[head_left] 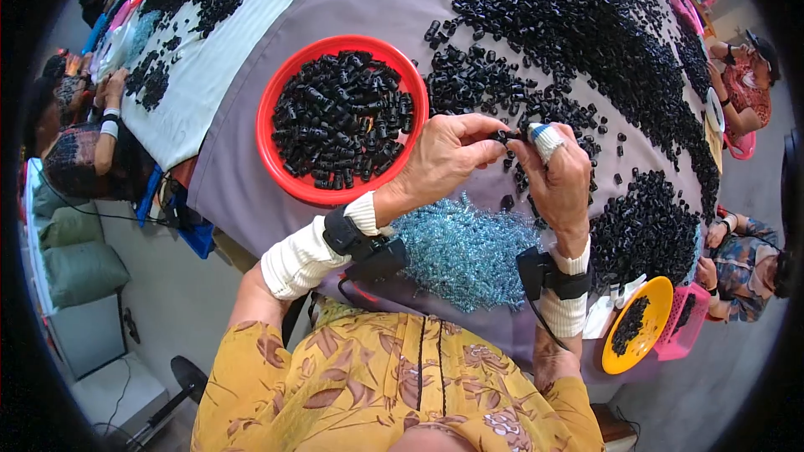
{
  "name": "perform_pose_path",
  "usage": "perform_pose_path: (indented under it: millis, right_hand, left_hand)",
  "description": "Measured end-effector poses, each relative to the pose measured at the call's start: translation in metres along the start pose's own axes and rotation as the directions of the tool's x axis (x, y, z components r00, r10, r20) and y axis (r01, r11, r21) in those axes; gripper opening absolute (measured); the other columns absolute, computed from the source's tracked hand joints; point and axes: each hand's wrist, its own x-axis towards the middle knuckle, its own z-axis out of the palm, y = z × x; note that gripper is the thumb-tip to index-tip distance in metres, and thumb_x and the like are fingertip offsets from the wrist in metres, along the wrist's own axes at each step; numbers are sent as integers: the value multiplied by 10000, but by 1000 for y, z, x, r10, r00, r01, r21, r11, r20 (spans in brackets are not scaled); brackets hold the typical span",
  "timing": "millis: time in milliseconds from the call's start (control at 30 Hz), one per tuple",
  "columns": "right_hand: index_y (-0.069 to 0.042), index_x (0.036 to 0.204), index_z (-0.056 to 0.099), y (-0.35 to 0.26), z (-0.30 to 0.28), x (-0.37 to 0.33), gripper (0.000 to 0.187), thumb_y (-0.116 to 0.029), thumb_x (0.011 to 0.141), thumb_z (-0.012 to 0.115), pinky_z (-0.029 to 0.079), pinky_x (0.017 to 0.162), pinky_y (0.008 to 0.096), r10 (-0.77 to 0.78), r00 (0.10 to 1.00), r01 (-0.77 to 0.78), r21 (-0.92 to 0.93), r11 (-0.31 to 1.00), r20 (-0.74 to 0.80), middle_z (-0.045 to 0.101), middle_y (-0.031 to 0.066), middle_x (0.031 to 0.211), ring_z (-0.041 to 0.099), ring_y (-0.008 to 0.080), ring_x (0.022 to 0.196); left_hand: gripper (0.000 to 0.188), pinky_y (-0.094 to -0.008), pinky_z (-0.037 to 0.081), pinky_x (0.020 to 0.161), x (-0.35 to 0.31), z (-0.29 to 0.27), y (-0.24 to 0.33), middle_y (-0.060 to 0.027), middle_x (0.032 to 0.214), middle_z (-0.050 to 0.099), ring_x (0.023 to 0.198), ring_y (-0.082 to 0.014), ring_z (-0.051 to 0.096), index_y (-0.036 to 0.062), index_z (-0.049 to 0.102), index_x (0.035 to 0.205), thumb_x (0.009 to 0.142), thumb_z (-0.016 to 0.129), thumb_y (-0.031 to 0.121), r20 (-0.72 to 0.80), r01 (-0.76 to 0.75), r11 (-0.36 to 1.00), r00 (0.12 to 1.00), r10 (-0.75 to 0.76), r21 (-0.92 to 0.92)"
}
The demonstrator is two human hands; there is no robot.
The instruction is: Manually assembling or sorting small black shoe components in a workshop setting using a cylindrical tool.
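Note:
In front of me my left hand point(450, 153) and my right hand point(559, 177) meet with fingers closed. Thumb and forefinger of the left pinch a small black plastic piece point(504, 136). The right fingertips press together right beside it on a dark piece mostly hidden by the fingers. A white and blue wrap point(546, 141) covers one right finger. Just below the hands lies a heap of shiny pale-blue pieces point(469, 255) that look like tiny coil springs. To the left, a red basin point(266, 138) holds many short black cylindrical pieces point(339, 121).
Loose black pieces point(569, 25) spread over the cloth-covered table point(243, 134), with another black heap point(641, 230) at right. A yellow dish point(662, 297) and pink basket point(687, 336) stand at the right edge. Other people point(741, 268) sit around the tables.

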Motion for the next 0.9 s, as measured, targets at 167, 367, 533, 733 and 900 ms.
perform_pose_path:
  millis: [167,367,533,733,900]
  right_hand:
    - [13,814,584,-4,-1,3,149,-75,759,691,431,636,381,-32,998,34,-41,999,46,548,111,679,539,299,632]
    - [14,816,576,-8,-1,4,149,-65,756,688,432,650,378,-73,993,80,-77,994,92,534,107,679,533,291,642]
    - [12,789,575,-9,-1,4,136,-67,759,681,428,686,386,-72,991,85,-121,989,109,518,101,678,524,287,653]
    - [10,746,579,-13,-1,3,151,-101,767,679,406,760,413,-75,990,100,-217,971,120,522,106,694,525,286,688]
    - [18,744,579,-17,1,0,145,-95,763,669,393,797,421,-59,990,95,-290,952,130,543,119,750,529,290,779]
  left_hand:
    - [226,-190,491,620,0,-1,0,-13,786,658,691,-44,587,-9,656,1057,850,645,81,-12,-28,998,1000,28,55]
    - [224,-188,478,600,-3,-3,-3,-11,783,660,681,-37,579,-10,662,1047,836,649,64,-48,-35,991,998,41,132]
    - [215,-194,471,605,-3,-1,-8,-27,820,664,702,-43,572,-28,663,1033,829,630,29,-34,-141,967,988,151,215]
    - [226,-201,476,616,-6,-3,-5,-40,831,661,722,-54,578,-33,655,1045,830,619,25,-37,-156,957,985,170,243]
    - [220,-204,486,627,-5,-2,-4,-33,824,659,714,-57,586,-32,653,1046,841,612,35,-23,-127,966,991,135,224]
